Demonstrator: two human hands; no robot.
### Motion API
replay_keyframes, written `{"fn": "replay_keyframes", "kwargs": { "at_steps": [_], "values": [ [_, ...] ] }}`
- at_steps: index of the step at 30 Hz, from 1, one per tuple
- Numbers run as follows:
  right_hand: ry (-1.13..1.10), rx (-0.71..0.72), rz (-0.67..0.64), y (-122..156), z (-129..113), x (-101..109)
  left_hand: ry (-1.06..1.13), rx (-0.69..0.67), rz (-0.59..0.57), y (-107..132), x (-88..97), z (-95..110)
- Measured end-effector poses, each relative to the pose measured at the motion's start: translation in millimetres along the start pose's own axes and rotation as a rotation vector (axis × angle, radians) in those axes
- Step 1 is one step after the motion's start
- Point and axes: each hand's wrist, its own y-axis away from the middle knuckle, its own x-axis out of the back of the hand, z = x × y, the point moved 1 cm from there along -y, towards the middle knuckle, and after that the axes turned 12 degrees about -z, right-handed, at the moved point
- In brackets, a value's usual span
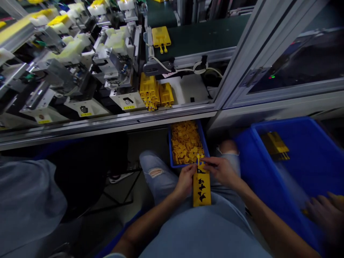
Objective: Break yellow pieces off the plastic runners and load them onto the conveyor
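Note:
A yellow power bank (202, 190) with black characters on its face lies upright along my lap, its short cables and plugs at the far end. My left hand (185, 181) grips its upper left edge, fingers closed. On the other side my right hand (221, 171) has its fingers bent together at the top right end, by the plugs; the fingertips partly hide what they pinch there. Just beyond both hands stands a blue bin (170, 148) filled with small flat yellow pieces (186, 141).
Yellow power banks are stacked (148, 87) on the machine ledge; another (161, 37) lies on the green conveyor (204, 36). Fixtures (118, 46) fill the left. At right, a large blue crate (314, 154) holds more power banks (275, 145); another person's blurred hand (326, 211) is beside it.

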Motion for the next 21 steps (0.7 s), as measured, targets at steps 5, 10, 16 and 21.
{"fn": "replay_keyframes", "kwargs": {
  "at_steps": [5, 10, 16, 21],
  "values": [
    [0.107, -0.057, -0.087, -2.1, -6.7, 0.1, -0.044, -0.016, 0.003, 2.2, -4.8, 1.3],
    [0.164, -0.052, -0.157, -5.7, -11.3, 3.9, -0.041, -0.014, 0.01, 4.9, -7.2, 4.3],
    [0.32, 0.075, -0.15, -1.0, -9.5, -2.6, -0.128, 0.002, -0.015, 9.1, -4.8, 3.4],
    [0.029, 0.001, 0.001, 9.2, 7.5, -12.4, -0.291, -0.019, -0.025, 16.6, 4.7, 19.4]
  ]
}}
